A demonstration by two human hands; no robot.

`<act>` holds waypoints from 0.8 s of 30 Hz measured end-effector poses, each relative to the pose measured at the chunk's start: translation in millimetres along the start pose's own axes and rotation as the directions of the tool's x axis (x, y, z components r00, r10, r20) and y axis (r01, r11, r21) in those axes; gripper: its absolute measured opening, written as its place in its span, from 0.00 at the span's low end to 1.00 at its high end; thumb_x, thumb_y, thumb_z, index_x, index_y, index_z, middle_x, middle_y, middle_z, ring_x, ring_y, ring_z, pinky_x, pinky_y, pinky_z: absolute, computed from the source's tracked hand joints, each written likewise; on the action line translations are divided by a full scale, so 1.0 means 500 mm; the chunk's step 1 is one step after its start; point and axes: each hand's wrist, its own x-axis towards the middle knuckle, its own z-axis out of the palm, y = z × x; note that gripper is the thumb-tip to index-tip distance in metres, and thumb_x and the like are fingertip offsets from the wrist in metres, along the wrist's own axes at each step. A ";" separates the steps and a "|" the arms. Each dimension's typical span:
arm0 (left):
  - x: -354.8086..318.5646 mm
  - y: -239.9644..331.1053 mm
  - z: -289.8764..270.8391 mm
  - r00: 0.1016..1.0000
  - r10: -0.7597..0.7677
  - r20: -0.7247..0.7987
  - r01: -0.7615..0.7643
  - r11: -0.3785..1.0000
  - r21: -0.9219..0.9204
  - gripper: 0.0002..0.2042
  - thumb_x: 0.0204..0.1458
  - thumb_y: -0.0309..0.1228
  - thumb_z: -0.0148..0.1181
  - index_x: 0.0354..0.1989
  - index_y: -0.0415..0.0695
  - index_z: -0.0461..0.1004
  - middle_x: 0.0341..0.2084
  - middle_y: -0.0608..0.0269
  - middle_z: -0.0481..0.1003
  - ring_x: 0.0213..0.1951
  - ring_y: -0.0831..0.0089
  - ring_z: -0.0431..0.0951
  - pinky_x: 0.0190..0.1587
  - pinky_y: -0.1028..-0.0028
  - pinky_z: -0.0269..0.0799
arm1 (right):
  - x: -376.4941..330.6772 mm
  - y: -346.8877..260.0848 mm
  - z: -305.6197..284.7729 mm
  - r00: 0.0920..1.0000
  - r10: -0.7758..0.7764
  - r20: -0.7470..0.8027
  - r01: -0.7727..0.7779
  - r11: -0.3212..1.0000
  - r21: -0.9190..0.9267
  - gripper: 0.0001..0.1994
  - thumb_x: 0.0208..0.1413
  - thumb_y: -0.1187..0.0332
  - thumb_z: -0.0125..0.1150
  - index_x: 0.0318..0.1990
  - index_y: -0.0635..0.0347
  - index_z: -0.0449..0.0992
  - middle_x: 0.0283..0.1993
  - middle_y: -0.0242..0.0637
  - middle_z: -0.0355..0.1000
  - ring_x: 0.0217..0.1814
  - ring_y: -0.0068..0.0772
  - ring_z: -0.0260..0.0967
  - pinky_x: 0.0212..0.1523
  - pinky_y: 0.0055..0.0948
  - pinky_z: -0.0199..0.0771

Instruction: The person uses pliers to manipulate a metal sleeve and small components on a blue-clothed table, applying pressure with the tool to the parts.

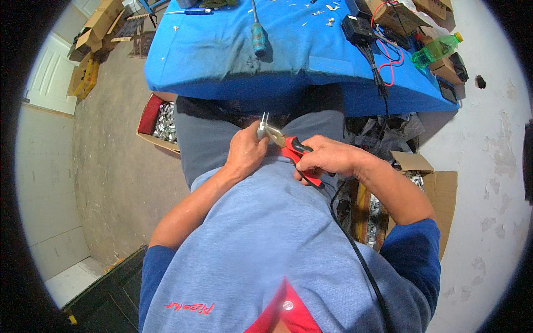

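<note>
I look straight down over my own chest and lap, seated at a blue tabletop (311, 55). Both my hands meet just below the tabletop's near edge, above my grey trousers.

My right hand (327, 158) is closed around the red-and-black handles of a pair of pliers (294, 151). My left hand (247, 151) is curled shut, pinching a small silver metal part (263, 126) between its fingertips. The plier nose touches that part; whether the nose is fully clamped on it I cannot tell.

The pliers' long axis runs diagonally, from the handle ends at lower right, near my belly, up to the nose at upper left. The nose points away from me and to my left, toward the table edge. The small metal part stands roughly upright in the view, with two thin prongs pointing away from me toward the tabletop.

As for progress, I judge the work on this one piece to be in mid-step: the tool is on the part and neither has been set down. An open cardboard box (161, 125) of similar silvery pieces sits on the floor at my left, and another box (433, 188) with silvery pieces sits at my right; which holds finished pieces I cannot tell.

On the tabletop lie a screwdriver (257, 33), a black adapter with cables (360, 30) and a green bottle (436, 51), all well apart from my hands.
</note>
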 end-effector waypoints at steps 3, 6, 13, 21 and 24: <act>-0.001 -0.004 0.002 1.000 0.016 -0.016 -0.017 1.000 -0.018 0.09 0.48 0.28 0.57 0.37 0.39 0.73 0.28 0.41 0.76 0.35 0.42 0.76 0.38 0.50 0.70 | -0.002 -0.003 0.001 1.000 -0.007 0.006 0.007 1.000 -0.019 0.07 0.42 0.70 0.65 0.23 0.63 0.74 0.22 0.36 0.73 0.22 0.24 0.69 0.22 0.26 0.65; -0.002 0.004 0.000 0.999 0.016 -0.031 -0.016 1.000 0.007 0.09 0.48 0.28 0.58 0.37 0.40 0.73 0.27 0.41 0.76 0.34 0.41 0.76 0.38 0.50 0.70 | -0.005 -0.006 0.001 1.000 -0.007 0.003 0.007 1.000 -0.017 0.07 0.42 0.70 0.65 0.23 0.62 0.74 0.22 0.36 0.72 0.22 0.24 0.69 0.23 0.27 0.65; -0.004 0.015 -0.001 0.998 0.023 -0.055 -0.019 0.998 0.067 0.05 0.49 0.24 0.58 0.34 0.38 0.72 0.25 0.42 0.75 0.30 0.44 0.76 0.32 0.58 0.69 | -0.019 -0.021 0.020 0.997 -0.058 -0.054 0.044 0.974 -0.223 0.07 0.43 0.70 0.59 0.22 0.64 0.72 0.21 0.37 0.71 0.22 0.26 0.69 0.23 0.29 0.66; -0.007 0.008 0.002 0.997 0.055 -0.060 -0.051 0.996 0.070 0.05 0.49 0.24 0.58 0.34 0.38 0.71 0.24 0.43 0.74 0.30 0.43 0.76 0.31 0.57 0.69 | -0.016 -0.012 0.008 0.997 -0.073 -0.006 0.070 0.974 -0.216 0.07 0.44 0.71 0.58 0.22 0.64 0.70 0.20 0.38 0.70 0.20 0.28 0.69 0.21 0.29 0.67; -0.008 0.015 -0.001 0.999 0.027 -0.037 -0.023 0.995 0.093 0.05 0.49 0.24 0.58 0.33 0.38 0.70 0.24 0.42 0.74 0.30 0.43 0.76 0.32 0.56 0.68 | -0.020 -0.015 0.001 0.999 -0.026 0.038 0.030 0.994 -0.102 0.07 0.46 0.71 0.60 0.24 0.64 0.69 0.21 0.37 0.71 0.20 0.28 0.70 0.21 0.28 0.68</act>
